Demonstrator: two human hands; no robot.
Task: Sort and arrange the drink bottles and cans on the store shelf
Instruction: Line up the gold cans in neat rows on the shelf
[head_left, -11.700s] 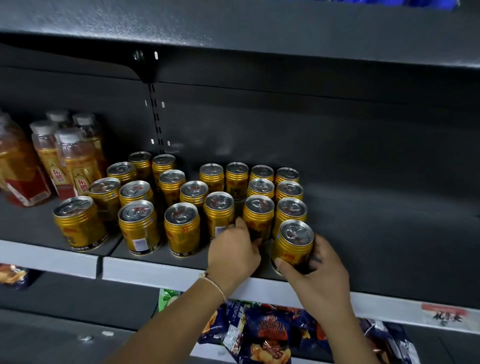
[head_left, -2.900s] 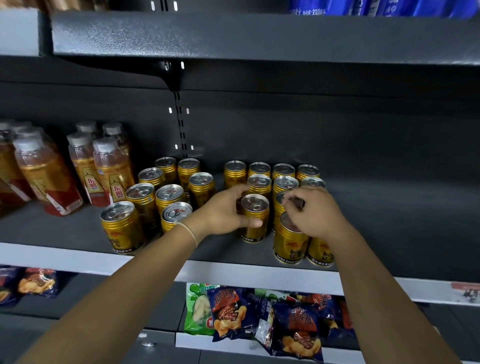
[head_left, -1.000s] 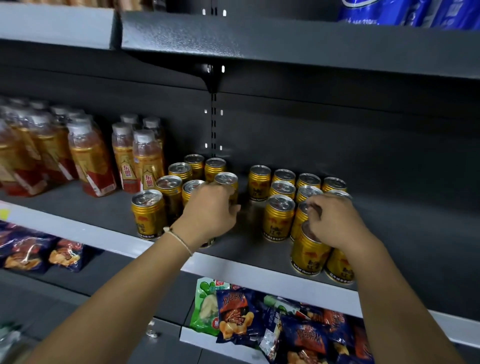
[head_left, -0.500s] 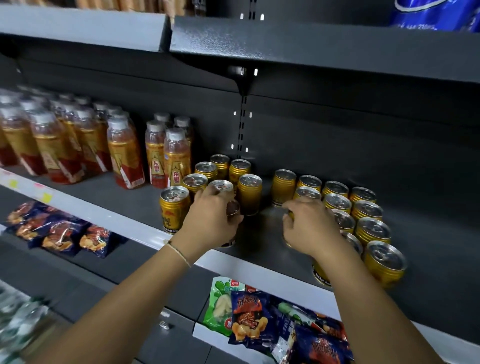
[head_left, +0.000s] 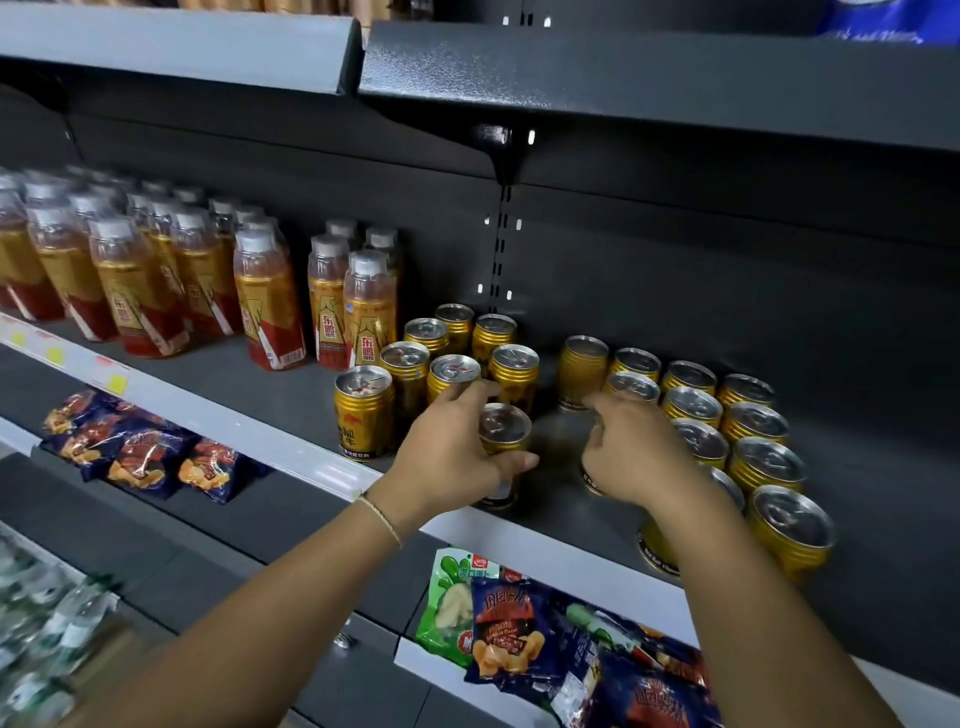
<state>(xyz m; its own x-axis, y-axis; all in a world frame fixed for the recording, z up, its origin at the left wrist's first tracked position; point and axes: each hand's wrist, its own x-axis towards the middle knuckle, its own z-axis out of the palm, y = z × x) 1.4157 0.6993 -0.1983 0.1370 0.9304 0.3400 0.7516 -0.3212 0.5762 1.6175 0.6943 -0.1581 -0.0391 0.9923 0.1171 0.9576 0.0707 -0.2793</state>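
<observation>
Gold drink cans stand in two groups on the dark shelf (head_left: 291, 400). My left hand (head_left: 447, 457) grips one gold can (head_left: 503, 431) at the front of the left group, thumb round its right side. My right hand (head_left: 634, 457) curls over another gold can (head_left: 592, 480) at the left front of the right group; that can is mostly hidden by the hand. A lone can (head_left: 581, 371) stands behind, between the groups. Clear bottles with orange drink (head_left: 265, 301) stand in rows to the left.
An upper shelf (head_left: 623, 78) overhangs close above. Snack bags (head_left: 514, 629) lie on the shelf below, more snack bags (head_left: 135, 452) at lower left. The white price rail (head_left: 311, 462) marks the shelf's front edge. Bare shelf floor lies right of the cans.
The view has swung left, showing more bottles. My left hand has shifted its grip on the front can, and my right hand has moved left onto a can nearer the gap.
</observation>
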